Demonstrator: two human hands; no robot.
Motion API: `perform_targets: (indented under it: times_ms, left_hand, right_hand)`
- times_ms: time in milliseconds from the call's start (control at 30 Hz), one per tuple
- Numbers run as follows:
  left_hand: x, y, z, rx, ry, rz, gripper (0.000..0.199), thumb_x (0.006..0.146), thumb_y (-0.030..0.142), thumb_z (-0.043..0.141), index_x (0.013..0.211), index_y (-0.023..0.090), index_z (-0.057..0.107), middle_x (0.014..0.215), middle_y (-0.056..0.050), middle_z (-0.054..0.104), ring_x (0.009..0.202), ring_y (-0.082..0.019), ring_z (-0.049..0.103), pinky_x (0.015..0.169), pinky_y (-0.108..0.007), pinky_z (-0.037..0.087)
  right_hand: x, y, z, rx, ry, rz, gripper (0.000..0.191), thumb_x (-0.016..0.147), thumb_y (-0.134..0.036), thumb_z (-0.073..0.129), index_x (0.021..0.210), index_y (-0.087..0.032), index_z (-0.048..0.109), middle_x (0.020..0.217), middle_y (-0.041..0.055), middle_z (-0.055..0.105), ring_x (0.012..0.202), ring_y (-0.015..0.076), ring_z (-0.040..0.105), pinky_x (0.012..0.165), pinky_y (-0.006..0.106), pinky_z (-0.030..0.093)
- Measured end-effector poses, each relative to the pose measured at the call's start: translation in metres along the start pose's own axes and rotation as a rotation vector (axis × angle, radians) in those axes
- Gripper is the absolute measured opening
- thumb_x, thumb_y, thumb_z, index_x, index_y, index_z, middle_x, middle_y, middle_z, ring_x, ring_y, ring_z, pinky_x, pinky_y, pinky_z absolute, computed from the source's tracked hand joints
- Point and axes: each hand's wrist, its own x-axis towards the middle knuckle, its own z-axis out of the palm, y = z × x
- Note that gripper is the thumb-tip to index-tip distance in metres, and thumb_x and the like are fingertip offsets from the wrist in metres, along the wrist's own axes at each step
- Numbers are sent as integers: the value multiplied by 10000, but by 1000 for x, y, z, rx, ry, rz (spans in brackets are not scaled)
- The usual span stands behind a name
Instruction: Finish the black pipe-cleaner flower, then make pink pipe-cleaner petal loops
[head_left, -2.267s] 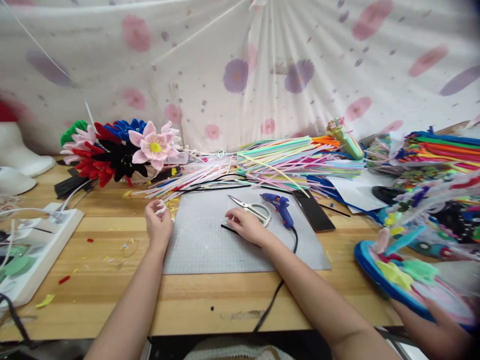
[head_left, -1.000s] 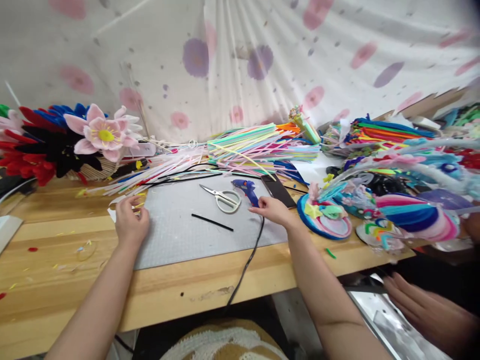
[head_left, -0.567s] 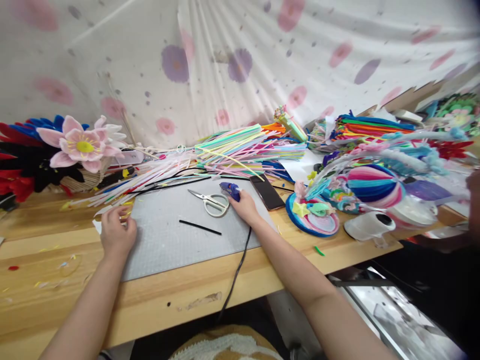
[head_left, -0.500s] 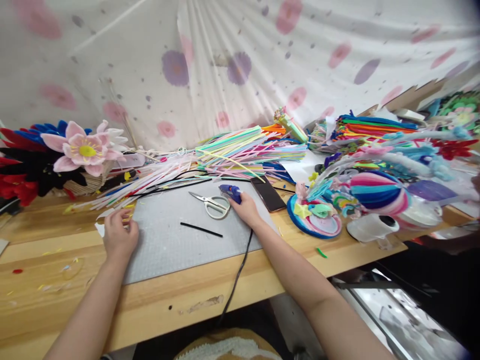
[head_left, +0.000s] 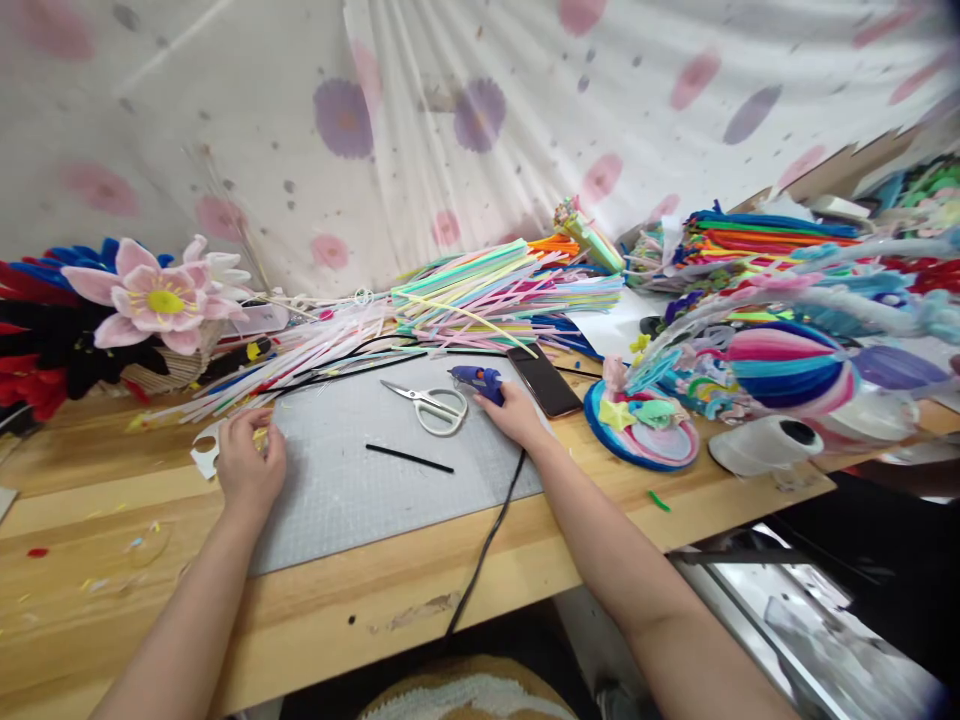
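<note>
My right hand (head_left: 514,412) is closed around a blue glue gun (head_left: 478,381) at the right side of the grey cutting mat (head_left: 337,510). Its dark cord runs down over the table's front edge. White-handled scissors (head_left: 442,410) lie just left of the gun, blades pointing left. In front of them is a short black pipe cleaner (head_left: 409,459), untouched. At the mat's left edge rests my left hand (head_left: 253,460), fingers curled in. A bit of yellow shows by its fingertips; whether it is gripped is hidden. A white paper scrap (head_left: 204,452) lies beside that hand.
Behind the mat spreads a pile of pastel pipe cleaners (head_left: 465,300). A phone (head_left: 545,380) lies right of the gun. Farther right are a decorated round piece (head_left: 643,455) and a white spool (head_left: 754,450). Fuzzy flowers (head_left: 161,300) stand at the left.
The view has shifted a little, so the table's things appear farther right. My right hand and the glue gun have moved slightly rightward from the scissors. My left hand stays at the mat's edge.
</note>
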Motion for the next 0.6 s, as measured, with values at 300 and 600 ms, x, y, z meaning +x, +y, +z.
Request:
perform_targets:
  times_ms: [300, 600]
  left_hand:
    - [40, 72, 63, -119, -335, 197, 173, 784, 353, 538, 718, 196, 565, 887, -56, 593, 878, -210, 564, 828, -354, 444]
    - [69, 106, 129, 52, -548, 298, 334, 723, 177, 589, 1056, 151, 576, 1111, -135, 559, 1084, -291, 507, 945, -418, 405]
  right_hand:
    - [0, -3, -9, -43, -63, 46, 268, 738, -440, 586, 729, -171, 579, 764, 49, 597, 744, 184, 553, 700, 312, 437]
    - [1, 14, -11, -45, 63, 124, 308, 702, -461, 583, 782, -164, 610, 803, 75, 620, 805, 216, 572, 733, 340, 459]
